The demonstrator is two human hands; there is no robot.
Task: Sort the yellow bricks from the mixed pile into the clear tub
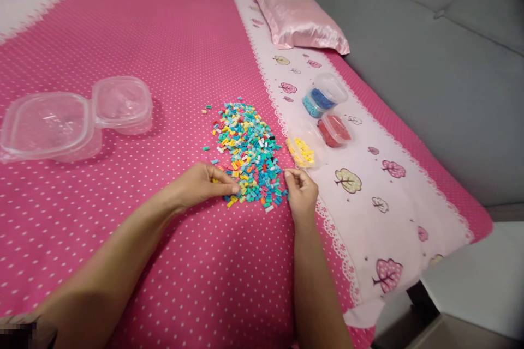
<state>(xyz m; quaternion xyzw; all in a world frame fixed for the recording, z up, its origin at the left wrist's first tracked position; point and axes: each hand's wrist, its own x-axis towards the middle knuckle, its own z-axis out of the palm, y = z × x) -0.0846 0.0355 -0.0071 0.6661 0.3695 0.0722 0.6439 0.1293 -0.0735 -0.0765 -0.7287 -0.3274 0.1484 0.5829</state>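
A loose pile of tiny coloured plastic bricks [249, 142] lies on the pink dotted bedspread, mostly teal, blue and yellow. My left hand [204, 181] rests at the pile's near left edge, thumb and fingers pinched down among the bricks. At the near right edge is my right hand [302, 192], its fingers curled together. Whatever either hand pinches is hidden or too small to name. Just beyond my right hand, a clear tub holds yellow bricks [302, 152]. Beside it a tub of red bricks [334, 130] leans over.
Farther right stand clear tubs with light blue bricks [313, 106] and dark blue bricks [322, 98]. Two clear plastic containers, a larger container [49, 122] and a smaller container [123, 103], sit at the left. A pink satin pillow [301, 19] lies near the grey padded headboard [429, 82].
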